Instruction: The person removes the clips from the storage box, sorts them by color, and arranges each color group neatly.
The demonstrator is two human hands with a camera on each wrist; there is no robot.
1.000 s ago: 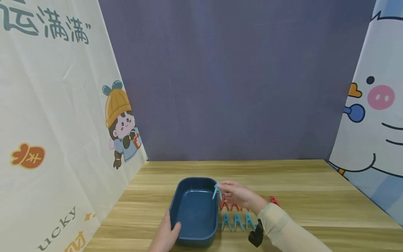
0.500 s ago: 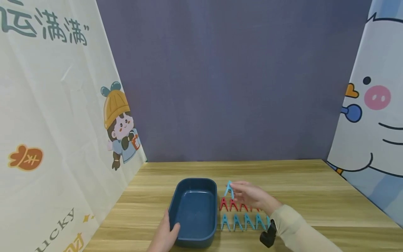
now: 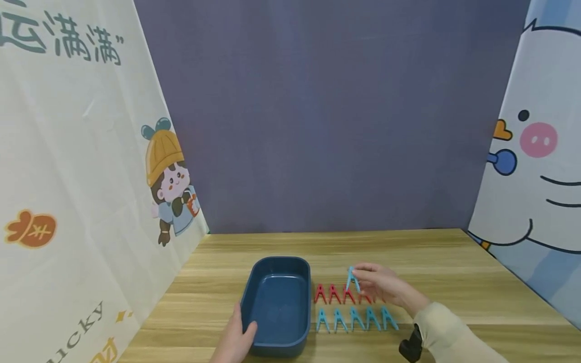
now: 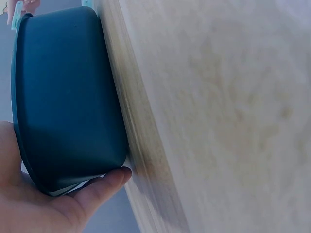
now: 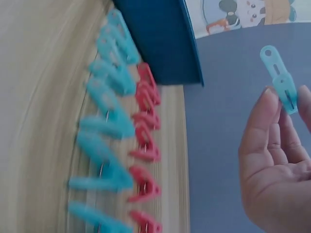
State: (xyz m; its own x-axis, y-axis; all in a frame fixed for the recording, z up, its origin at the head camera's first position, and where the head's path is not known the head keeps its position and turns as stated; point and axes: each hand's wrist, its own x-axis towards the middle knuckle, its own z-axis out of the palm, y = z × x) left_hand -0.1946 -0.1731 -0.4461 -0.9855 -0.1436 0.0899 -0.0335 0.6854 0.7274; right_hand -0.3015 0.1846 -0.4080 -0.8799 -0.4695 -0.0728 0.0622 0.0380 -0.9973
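Note:
A deep blue plastic basin [image 3: 277,312] stands on the wooden table. My left hand [image 3: 233,339] holds it at the near left corner, and in the left wrist view the fingers [image 4: 99,191] lie against its outer wall. My right hand [image 3: 386,286] pinches a light blue clothespin [image 5: 282,82] between thumb and fingertips, raised above a row of red clothespins [image 3: 333,293]. Several blue clothespins [image 3: 338,320] stand legs down in a nearer row, right of the basin. The hand partly hides the right end of the red row.
The wooden table [image 3: 408,247] ends at a grey-purple backdrop [image 3: 336,116]. A printed white cloth [image 3: 91,166] hangs at the left, and another cartoon cloth [image 3: 540,201] at the right. A black device [image 3: 410,345] sits at the right wrist.
My right hand has moved right with the pinched blue clothespin, from beside the basin's rim to above the red row. The right end of the blue row has come into view. The left hand stays put.

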